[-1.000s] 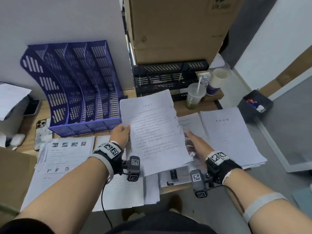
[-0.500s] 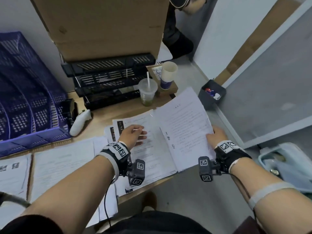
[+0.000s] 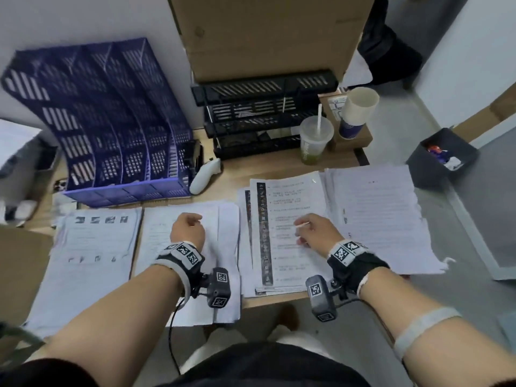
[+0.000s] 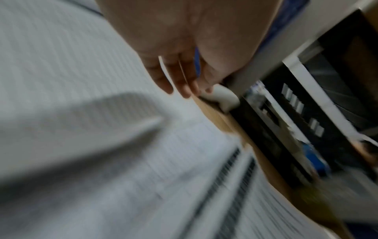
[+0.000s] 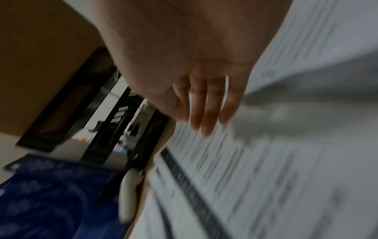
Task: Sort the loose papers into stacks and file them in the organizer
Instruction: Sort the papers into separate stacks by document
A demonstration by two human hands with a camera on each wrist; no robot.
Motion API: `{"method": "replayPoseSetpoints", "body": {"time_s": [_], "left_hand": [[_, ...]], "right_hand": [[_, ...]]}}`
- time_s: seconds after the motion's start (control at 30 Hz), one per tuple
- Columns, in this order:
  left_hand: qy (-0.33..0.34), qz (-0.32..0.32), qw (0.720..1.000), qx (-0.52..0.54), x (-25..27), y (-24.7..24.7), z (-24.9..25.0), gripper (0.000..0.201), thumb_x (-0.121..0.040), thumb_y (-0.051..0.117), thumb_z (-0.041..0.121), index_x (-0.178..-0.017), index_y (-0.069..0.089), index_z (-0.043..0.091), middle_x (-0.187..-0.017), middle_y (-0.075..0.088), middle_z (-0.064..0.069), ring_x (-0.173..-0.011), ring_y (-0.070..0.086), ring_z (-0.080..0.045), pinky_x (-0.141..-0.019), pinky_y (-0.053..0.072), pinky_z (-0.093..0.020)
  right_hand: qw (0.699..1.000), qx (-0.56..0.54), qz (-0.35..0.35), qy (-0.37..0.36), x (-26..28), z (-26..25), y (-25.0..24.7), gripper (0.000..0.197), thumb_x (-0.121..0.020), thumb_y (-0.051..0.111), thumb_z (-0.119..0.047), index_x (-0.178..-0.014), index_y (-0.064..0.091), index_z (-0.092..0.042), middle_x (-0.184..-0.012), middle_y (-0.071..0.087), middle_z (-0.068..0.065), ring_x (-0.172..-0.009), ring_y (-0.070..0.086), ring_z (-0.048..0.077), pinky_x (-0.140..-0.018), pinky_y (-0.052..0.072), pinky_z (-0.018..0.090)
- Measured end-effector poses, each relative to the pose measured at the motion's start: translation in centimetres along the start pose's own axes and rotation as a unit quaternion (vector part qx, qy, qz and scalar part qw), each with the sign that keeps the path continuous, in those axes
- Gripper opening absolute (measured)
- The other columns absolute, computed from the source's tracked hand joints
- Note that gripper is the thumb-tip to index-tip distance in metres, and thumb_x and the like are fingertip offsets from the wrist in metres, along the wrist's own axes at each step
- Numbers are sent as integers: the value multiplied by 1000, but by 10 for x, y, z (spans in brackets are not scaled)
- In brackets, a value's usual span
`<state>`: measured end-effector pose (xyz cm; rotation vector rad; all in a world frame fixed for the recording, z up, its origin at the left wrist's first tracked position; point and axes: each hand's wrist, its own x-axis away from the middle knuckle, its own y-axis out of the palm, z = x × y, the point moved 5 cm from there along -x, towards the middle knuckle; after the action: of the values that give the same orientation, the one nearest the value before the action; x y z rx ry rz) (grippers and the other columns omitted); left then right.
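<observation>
Several paper stacks lie side by side along the desk's front edge: a picture sheet stack, a plain text stack, a stack with a black side strip and a larger text stack at the right. The purple slotted organizer stands behind them at the left. My left hand hovers over the plain text stack, its fingers loose and holding nothing. My right hand is low over the black-strip stack with straight fingers, empty.
A black tiered tray rack sits under a big cardboard box. A white controller lies beside the organizer. A drink cup with a straw and a paper cup stand at the back right. A black bin is on the floor.
The sheet my left hand held up passed to the right hand and now lies on the right stack. Both hands have let go and moved over the middle stacks.
</observation>
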<state>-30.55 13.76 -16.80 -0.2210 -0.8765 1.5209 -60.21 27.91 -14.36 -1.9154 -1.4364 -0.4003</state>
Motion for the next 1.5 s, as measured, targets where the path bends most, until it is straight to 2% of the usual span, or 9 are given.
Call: {"method": "replayPoseSetpoints", "body": {"time_s": [0.1, 0.23, 0.47, 0.63, 0.77, 0.9, 1.1, 1.4, 1.5], "left_hand": [[-72, 40, 990, -118, -11, -52, -47, 37, -87, 54, 8, -122, 61, 18, -122, 62, -18, -101, 64, -36, -85, 52, -35], [-154, -29, 962, -223, -17, -90, -99, 57, -90, 54, 15, -145, 41, 20, -142, 49, -18, -118, 58, -36, -90, 49, -34], [-88, -124, 972, -178, -17, -99, -130, 55, -92, 61, 13, -144, 45, 5, -144, 53, -14, -129, 53, -32, -105, 42, -35], [-26, -162, 978, -126, -19, -96, -127, 48, -88, 66, 14, -136, 57, 13, -124, 66, -9, -109, 62, -25, -91, 45, -28], [-15, -167, 983, -79, -28, -94, -117, 60, -87, 70, 17, -142, 46, 12, -134, 61, -10, -118, 60, -26, -101, 48, -35], [-13, -195, 978, -68, -34, -85, -106, 66, -89, 69, 18, -147, 39, 7, -142, 56, -9, -126, 56, -27, -104, 43, -32], [-11, -209, 974, -88, -45, -80, -118, 58, -86, 72, 30, -134, 51, 7, -130, 63, -6, -116, 61, -28, -93, 47, -32], [30, -294, 952, 80, -41, -105, -115, 49, -90, 64, 10, -136, 50, 21, -123, 67, 0, -115, 63, -24, -96, 50, -38], [43, -302, 935, 184, -35, -123, -96, 45, -89, 62, 5, -130, 56, 23, -120, 71, -3, -113, 67, -26, -97, 53, -49]], "right_hand": [[986, -39, -163, 20, 15, -14, 81, 22, -94, 59, -12, -115, 64, -8, -108, 71, 13, -82, 71, 20, -82, 58, 37], [968, -97, -215, 91, 27, -14, 147, 39, -94, 61, -14, -131, 53, -4, -122, 64, 17, -99, 70, 25, -82, 59, 35], [988, -5, -131, 76, 30, -16, 201, 44, -89, 67, -23, -128, 55, -9, -121, 63, 4, -106, 62, 21, -95, 54, 41], [992, 123, -16, 13, 28, -21, 207, 24, -89, 55, -16, -113, 62, -15, -111, 66, 2, -101, 62, 23, -71, 47, 22], [966, 229, 105, 51, 28, -16, 196, 60, -82, 61, -28, -137, 46, -13, -131, 54, 13, -118, 55, 32, -96, 50, 39], [972, 207, 87, 67, 31, -15, 206, 68, -84, 60, -27, -145, 35, -9, -141, 48, 13, -126, 50, 33, -104, 45, 41], [992, 112, 44, 22, 44, -31, 218, 48, -94, 52, -12, -141, 45, -14, -135, 56, 1, -122, 55, 22, -90, 35, 18], [996, 56, 48, 49, 16, -31, 230, 61, -71, 74, -38, -124, 53, -16, -123, 58, 2, -100, 60, 18, -86, 48, 29], [997, -37, 71, 17, 17, -54, 218, 65, -77, 76, -22, -132, 43, -15, -122, 59, 2, -107, 59, 20, -95, 47, 33]]}}
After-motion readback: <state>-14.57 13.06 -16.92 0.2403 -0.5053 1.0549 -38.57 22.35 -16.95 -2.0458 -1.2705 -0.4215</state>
